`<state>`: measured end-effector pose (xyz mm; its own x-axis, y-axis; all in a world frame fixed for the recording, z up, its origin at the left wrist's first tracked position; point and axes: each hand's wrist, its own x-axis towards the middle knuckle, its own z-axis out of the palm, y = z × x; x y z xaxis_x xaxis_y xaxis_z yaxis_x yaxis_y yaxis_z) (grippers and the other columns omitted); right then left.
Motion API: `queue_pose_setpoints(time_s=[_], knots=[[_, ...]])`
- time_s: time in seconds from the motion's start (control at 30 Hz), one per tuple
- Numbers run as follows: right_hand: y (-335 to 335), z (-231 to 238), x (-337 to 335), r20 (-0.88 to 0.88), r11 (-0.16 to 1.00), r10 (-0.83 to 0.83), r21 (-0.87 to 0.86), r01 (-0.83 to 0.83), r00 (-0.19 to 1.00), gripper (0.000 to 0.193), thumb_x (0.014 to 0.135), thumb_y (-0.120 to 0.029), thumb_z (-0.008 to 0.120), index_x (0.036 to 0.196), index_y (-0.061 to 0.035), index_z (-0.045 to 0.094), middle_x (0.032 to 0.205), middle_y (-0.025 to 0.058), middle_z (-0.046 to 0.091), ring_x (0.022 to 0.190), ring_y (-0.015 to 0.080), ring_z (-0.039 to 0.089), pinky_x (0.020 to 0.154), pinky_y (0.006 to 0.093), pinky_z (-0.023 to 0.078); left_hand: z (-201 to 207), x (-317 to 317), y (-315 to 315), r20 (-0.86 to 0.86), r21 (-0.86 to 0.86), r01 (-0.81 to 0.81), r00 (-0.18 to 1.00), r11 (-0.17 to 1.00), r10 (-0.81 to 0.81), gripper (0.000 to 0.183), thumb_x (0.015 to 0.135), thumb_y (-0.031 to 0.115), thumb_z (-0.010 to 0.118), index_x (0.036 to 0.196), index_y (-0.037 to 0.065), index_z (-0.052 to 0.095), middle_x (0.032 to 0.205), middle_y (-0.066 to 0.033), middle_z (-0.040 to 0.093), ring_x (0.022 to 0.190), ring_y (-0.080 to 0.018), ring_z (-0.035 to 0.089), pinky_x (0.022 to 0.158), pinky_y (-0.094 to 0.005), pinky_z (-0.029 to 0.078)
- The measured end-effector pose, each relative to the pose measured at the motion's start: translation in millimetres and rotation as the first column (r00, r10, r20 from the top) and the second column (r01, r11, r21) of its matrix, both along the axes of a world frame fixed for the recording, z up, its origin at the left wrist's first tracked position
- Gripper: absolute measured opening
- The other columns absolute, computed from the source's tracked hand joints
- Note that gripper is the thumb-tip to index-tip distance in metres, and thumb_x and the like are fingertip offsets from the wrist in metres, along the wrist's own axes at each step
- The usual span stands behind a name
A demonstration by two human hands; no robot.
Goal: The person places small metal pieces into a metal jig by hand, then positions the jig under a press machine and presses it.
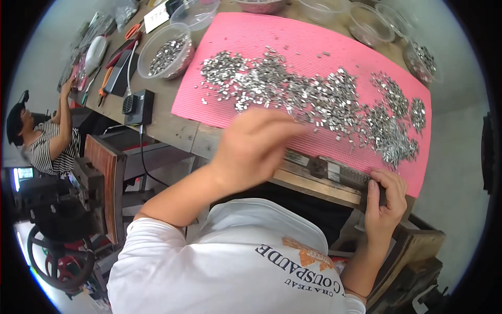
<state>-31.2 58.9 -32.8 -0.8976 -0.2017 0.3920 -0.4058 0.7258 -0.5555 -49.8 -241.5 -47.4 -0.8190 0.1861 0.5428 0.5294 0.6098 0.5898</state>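
A pink ribbed mat (261,31) covers much of the workbench, with many small shiny metal pieces (334,97) strewn across it in heaps. Along the near edge of the bench lies a dark metal bar (340,171), with a lighter ridged section partway along. My right hand (386,201) grips the bar's right end between thumb and fingers. Over the mat's near edge, left of the bar, my left hand (256,149) is raised with fingers bent. Its fingertips are smeared by motion, so whether they hold a piece is unclear.
A clear tub (166,51) of metal pieces stands left of the mat. More plastic tubs (370,25) line the far side. A black box (138,107) with cables sits at the left bench edge. Another person (52,144) works farther left, behind a machine with a handwheel (60,259).
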Motion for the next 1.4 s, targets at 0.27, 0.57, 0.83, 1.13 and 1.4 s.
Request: queue_pose_setpoints(time_s=[0.27, 0.57, 0.83, 1.13, 1.4], knots=[[-93, 25, -31, -0.046, 0.893, 0.409, 0.223, -0.390, 0.911, 0.033, 0.080, 0.006, 0.072, 0.112, -0.0044, 0.072, 0.110, 0.0089, 0.072, 0.103, 0.0268, 0.068, 0.094, 0.0423, 0.043, -7, 19, -110, -0.102, -0.072, -0.542, 0.839, 0.837, 0.534, 0.027, 0.089, -0.004, 0.071, 0.112, 0.009, 0.077, 0.107, -0.0109, 0.074, 0.089, -0.0273, 0.074, 0.077, -0.0353, 0.059], [-202, 10, -72, -0.053, 0.638, 0.740, 0.371, -0.675, 0.670, 0.029, 0.087, -0.007, 0.063, 0.113, -0.0032, 0.074, 0.120, 0.0093, 0.072, 0.118, 0.0260, 0.067, 0.104, 0.0443, 0.045, -12, 23, -136, 0.161, -0.027, -0.434, 0.887, 0.900, 0.433, 0.015, 0.086, 0.007, 0.078, 0.101, 0.008, 0.079, 0.093, -0.0083, 0.073, 0.085, -0.0271, 0.072, 0.075, -0.0370, 0.057], [-177, 5, -72, 0.032, 0.634, 0.709, 0.410, -0.656, 0.705, 0.037, 0.079, 0.002, 0.069, 0.115, -0.0060, 0.077, 0.127, 0.0088, 0.074, 0.120, 0.0254, 0.070, 0.105, 0.0473, 0.049, -7, 8, -126, 0.224, -0.042, -0.423, 0.879, 0.905, 0.421, 0.011, 0.085, 0.018, 0.081, 0.093, 0.011, 0.079, 0.086, -0.0061, 0.072, 0.082, -0.0275, 0.070, 0.074, -0.0401, 0.055], [-172, 3, -67, 0.030, 0.686, 0.681, 0.323, -0.652, 0.732, 0.035, 0.078, 0.003, 0.071, 0.112, -0.0058, 0.077, 0.120, 0.0093, 0.075, 0.117, 0.0271, 0.071, 0.103, 0.0469, 0.051, -8, 3, -112, 0.187, -0.198, -0.566, 0.780, 0.801, 0.597, 0.006, 0.077, 0.017, 0.080, 0.082, 0.013, 0.081, 0.082, -0.0022, 0.071, 0.080, -0.0248, 0.070, 0.074, -0.0416, 0.052], [-177, 5, -70, 0.011, 0.731, 0.651, 0.263, -0.630, 0.759, 0.031, 0.083, 0.002, 0.074, 0.113, -0.0049, 0.074, 0.113, 0.0097, 0.074, 0.107, 0.0272, 0.070, 0.097, 0.0447, 0.050, -23, -2, -105, 0.151, -0.162, -0.636, 0.739, 0.754, 0.656, 0.005, 0.074, 0.016, 0.079, 0.076, 0.012, 0.076, 0.081, -0.0025, 0.069, 0.079, -0.0264, 0.069, 0.074, -0.0418, 0.048]])
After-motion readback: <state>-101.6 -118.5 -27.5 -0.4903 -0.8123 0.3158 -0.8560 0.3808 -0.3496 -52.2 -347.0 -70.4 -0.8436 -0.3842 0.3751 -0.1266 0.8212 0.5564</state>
